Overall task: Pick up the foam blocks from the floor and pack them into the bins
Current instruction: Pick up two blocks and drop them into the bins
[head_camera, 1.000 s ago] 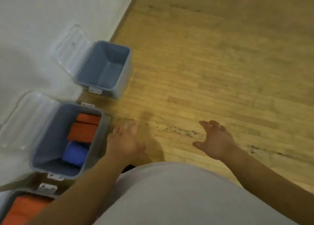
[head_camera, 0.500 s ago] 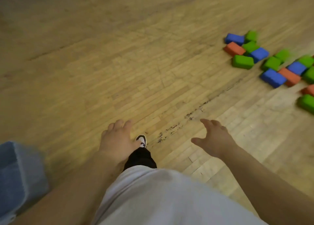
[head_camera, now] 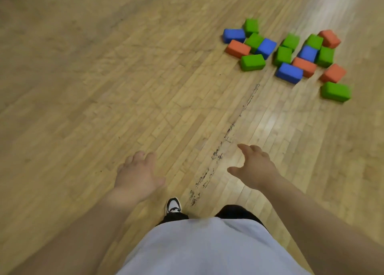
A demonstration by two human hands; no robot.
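Observation:
Several foam blocks lie in a loose cluster on the wooden floor at the upper right: green ones such as the nearest green block (head_camera: 253,62), blue ones such as a blue block (head_camera: 289,73), and orange ones such as an orange block (head_camera: 238,48). Another green block (head_camera: 335,91) lies alone at the cluster's right front. My left hand (head_camera: 137,176) and my right hand (head_camera: 254,166) are stretched forward low in the view, fingers relaxed, holding nothing, well short of the blocks. No bin is in view.
A dark scuff line (head_camera: 224,141) runs across the wooden floor (head_camera: 104,87) between my hands toward the blocks. My shoe (head_camera: 173,206) and light shirt (head_camera: 207,247) show at the bottom. Glare brightens the floor at the far upper right.
The view has swung from the bins on the left across the floor to the block cluster. The bins have left the view and the blocks appear closer. Both hands stay empty.

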